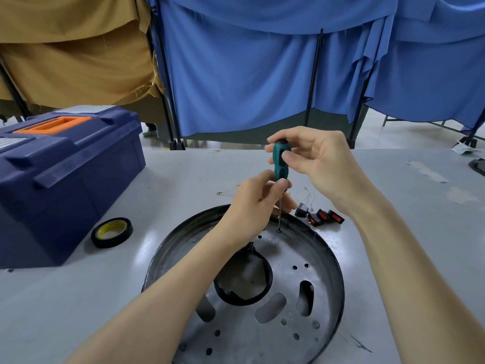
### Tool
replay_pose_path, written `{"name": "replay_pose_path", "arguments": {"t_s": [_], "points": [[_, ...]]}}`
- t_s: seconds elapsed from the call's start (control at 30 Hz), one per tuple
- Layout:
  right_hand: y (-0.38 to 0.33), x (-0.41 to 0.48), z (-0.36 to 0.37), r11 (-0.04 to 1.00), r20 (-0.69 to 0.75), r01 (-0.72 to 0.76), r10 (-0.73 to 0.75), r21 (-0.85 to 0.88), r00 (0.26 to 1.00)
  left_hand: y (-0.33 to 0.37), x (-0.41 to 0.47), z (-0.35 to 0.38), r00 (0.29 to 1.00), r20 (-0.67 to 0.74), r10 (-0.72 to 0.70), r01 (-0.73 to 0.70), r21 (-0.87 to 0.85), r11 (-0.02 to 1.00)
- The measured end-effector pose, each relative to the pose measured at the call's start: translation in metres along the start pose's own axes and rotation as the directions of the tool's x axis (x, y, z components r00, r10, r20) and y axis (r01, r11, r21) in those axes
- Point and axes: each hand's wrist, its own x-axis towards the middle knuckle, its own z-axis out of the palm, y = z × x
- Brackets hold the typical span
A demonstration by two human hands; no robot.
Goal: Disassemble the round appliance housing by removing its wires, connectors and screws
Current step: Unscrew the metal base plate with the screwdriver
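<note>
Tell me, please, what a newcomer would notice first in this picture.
The right hand pinches the top of a green screwdriver, the left hand grips its lower end; the tip meets the far side of the round metal housing. A dark blue toolbox stands at left, black tape beside it.

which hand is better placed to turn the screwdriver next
Probably right hand: it grips the screwdriver handle near the top; left hand only pinches its lower end above the screw.
</note>
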Motion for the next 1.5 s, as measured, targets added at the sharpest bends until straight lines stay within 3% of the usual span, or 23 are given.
{"name": "replay_pose_path", "arguments": {"t_s": [0.13, 0.3, 0.53, 0.73, 0.87, 1.07, 1.2, 1.3, 1.5], "points": [[0.0002, -0.0012, 0.0043, 0.993, -0.030, 0.013, -0.016, -0.115, 0.999, 0.0016, -0.0021, -0.0003, 1.000, -0.011, -0.005, 0.005, -0.021, 1.000], [-0.0002, 0.0003, -0.0012, 0.999, -0.053, -0.008, 0.006, -0.046, 0.999, 0.0020, -0.0019, -0.0001, 0.999, 0.036, -0.006, 0.007, -0.012, 1.000], [-0.0018, -0.0015, 0.0040, 0.993, -0.045, 0.013, -0.018, -0.118, 0.999, 0.0023, -0.0017, -0.0009, 1.000, -0.004, -0.019, 0.019, -0.035, 0.999], [-0.0004, -0.0007, -0.0035, 0.999, -0.035, -0.032, 0.031, -0.026, 0.999, 0.0024, 0.0006, -0.0028, 1.000, 0.018, -0.025, 0.025, -0.037, 0.999], [-0.0008, -0.0019, 0.0020, 0.990, -0.032, -0.015, 0.010, -0.144, 0.999, 0.0013, -0.0015, -0.0012, 0.999, -0.004, -0.035, 0.035, -0.047, 0.998], [-0.0004, -0.0006, -0.0017, 0.999, -0.050, -0.026, 0.025, -0.020, 0.998, -0.0002, 0.0006, -0.0007, 0.999, 0.030, -0.039, 0.040, -0.025, 0.999], [-0.0039, -0.0027, 0.0006, 0.996, 0.006, -0.025, 0.025, -0.087, 1.000, -0.0012, -0.0005, -0.0008, 0.999, 0.007, -0.048, 0.048, -0.024, 0.999], [-0.0021, -0.0026, 0.0015, 0.993, -0.037, -0.016, 0.011, -0.120, 0.999, 0.0003, -0.0013, -0.0008, 0.999, 0.004, -0.052, 0.052, -0.034, 0.998], [-0.0027, -0.0021, -0.0029, 0.999, 0.005, -0.044, 0.044, -0.018, 0.999, -0.0008, 0.0010, -0.0019, 0.998, 0.034, -0.055, 0.056, -0.034, 0.998]]}}
